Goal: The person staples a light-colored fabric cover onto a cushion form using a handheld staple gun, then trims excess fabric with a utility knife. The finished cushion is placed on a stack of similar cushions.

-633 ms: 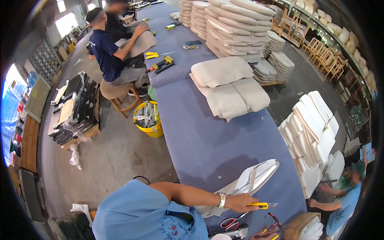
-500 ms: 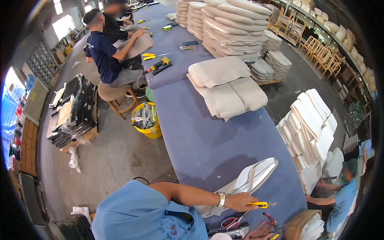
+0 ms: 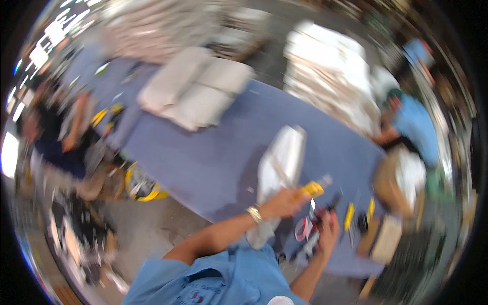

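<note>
My left hand (image 3: 282,202) is closed round a yellow utility knife (image 3: 312,189), its tip pointing right over the table. Under that wrist lies a long white padded piece in light fabric (image 3: 283,155), its near end by my shirt. My right hand (image 3: 329,232) is among the tools on the near right of the table, by a dark and red tool; blur hides whether the fingers grip it. Scissors with red handles (image 3: 303,229) lie left of that hand. To its right are a yellow cutter (image 3: 349,216) and a second yellow tool (image 3: 370,207).
Folded beige cushion covers (image 3: 203,91) lie farther along the blue-grey table (image 3: 203,157). White padded pieces (image 3: 328,66) are stacked beyond its far edge. A co-worker in blue (image 3: 413,122) bends near a cardboard box (image 3: 394,178). A yellow bucket (image 3: 147,188) stands at left; seated people are beyond it.
My view has swung to the right and blurred. My left hand still holds the knife. More of my right hand and forearm shows now, beside the tools.
</note>
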Action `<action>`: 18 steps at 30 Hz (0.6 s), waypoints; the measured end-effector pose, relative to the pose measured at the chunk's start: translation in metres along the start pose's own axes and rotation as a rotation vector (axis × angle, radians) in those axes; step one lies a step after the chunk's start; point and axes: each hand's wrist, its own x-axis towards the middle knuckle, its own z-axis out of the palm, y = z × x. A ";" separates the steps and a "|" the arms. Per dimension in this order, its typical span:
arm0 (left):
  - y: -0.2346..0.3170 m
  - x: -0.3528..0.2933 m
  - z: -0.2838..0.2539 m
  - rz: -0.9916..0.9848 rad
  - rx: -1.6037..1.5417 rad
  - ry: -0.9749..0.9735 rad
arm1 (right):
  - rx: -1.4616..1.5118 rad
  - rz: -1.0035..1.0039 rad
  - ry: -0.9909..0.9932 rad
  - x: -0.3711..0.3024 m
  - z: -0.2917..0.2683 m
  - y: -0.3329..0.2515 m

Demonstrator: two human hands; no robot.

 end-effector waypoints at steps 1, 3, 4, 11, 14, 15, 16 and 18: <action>-0.006 0.001 -0.006 0.020 0.035 -0.023 | 0.012 0.040 -0.032 -0.001 0.005 -0.006; -0.015 0.000 -0.008 -0.078 -0.157 0.005 | -0.182 -0.005 -0.133 -0.002 0.000 -0.005; -0.007 -0.003 -0.006 -0.056 -0.133 0.016 | -0.208 -0.031 -0.122 -0.006 0.006 -0.015; 0.010 -0.002 -0.011 -0.014 -0.014 -0.020 | -0.357 -0.089 -0.112 -0.001 0.014 -0.024; 0.012 -0.003 -0.013 -0.043 -0.005 -0.040 | -0.504 -0.137 -0.110 0.004 0.015 -0.028; 0.012 -0.004 -0.014 -0.036 -0.004 -0.044 | -0.500 -0.184 -0.096 0.005 0.018 -0.029; 0.011 -0.003 -0.015 -0.031 -0.008 -0.048 | -0.499 -0.228 -0.082 0.006 0.022 -0.029; 0.010 -0.003 -0.016 -0.024 0.000 -0.047 | -0.516 -0.247 -0.081 0.006 0.027 -0.035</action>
